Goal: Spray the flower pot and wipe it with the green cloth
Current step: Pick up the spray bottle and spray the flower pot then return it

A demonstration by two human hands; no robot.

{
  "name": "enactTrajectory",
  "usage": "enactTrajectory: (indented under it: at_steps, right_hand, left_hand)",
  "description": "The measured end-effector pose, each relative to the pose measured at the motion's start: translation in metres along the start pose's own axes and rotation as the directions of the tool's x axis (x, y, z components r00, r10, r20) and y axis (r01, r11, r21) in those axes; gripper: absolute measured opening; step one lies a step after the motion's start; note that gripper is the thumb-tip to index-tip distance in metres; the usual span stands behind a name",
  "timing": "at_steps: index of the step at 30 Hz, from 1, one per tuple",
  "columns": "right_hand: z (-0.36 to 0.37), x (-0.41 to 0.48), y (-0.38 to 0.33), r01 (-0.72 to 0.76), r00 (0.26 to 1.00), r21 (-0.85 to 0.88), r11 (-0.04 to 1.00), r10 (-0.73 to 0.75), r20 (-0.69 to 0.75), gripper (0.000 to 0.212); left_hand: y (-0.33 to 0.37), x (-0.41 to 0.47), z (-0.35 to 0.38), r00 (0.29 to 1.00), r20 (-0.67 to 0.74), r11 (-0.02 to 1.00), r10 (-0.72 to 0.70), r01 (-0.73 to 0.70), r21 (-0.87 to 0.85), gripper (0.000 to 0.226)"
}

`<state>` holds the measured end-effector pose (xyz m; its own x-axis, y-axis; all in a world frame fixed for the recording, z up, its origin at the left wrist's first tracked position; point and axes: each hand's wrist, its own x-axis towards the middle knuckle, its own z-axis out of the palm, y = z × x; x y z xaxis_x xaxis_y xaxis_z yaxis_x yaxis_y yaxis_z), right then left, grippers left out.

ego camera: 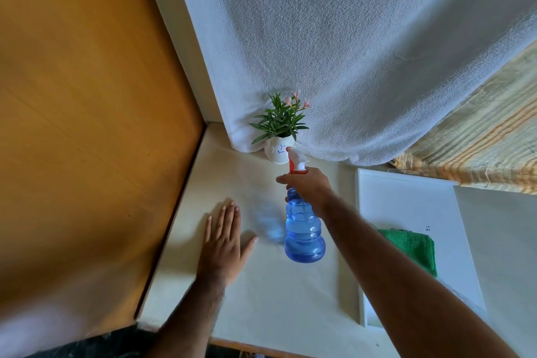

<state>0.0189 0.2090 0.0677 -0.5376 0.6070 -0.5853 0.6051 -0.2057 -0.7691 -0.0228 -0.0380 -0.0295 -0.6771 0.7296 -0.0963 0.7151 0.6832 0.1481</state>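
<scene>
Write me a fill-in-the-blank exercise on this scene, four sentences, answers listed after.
1. The right hand holds the blue spray bottle with its nozzle aimed at the white ____.
2. The left hand lies ____ on the table.
3. The green cloth lies on a white ____.
4. The plant bears ____ flowers.

Answers: flower pot; flat; tray; pink
</scene>
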Motion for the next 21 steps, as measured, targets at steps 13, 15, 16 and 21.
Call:
enactTrajectory:
  at_steps: [13, 15, 16, 21]
  right_hand:
    - [-0.046, -0.035, 0.012, 0.335, 0.898, -0.013, 0.942, -0.324, -0.297, 0.023]
    - [-0.072, -0.042, 0.007, 0.407, 0.846, 0.038, 0.913, -0.360, -0.394, 0.029]
    - [-0.087, -0.045, 0.004, 0.444, 0.808, 0.047, 0.895, -0.377, -0.453, 0.035]
    - [-0.141, -0.064, -0.018, 0.658, 0.560, -0.006, 0.753, -0.494, -0.665, 0.023]
  left_hand:
    - [0.002, 0.000, -0.005, 0.998, 0.055, 0.999, -0.027, 0.029, -0.026, 0.089]
    - [0.001, 0.000, -0.004, 0.998, 0.064, 0.999, -0.027, 0.028, -0.020, 0.091]
    - [0.001, 0.000, -0.004, 0.997, 0.067, 0.999, -0.027, 0.028, -0.018, 0.092]
    - [0.000, 0.000, -0.004, 0.997, 0.077, 0.999, -0.027, 0.029, -0.020, 0.093]
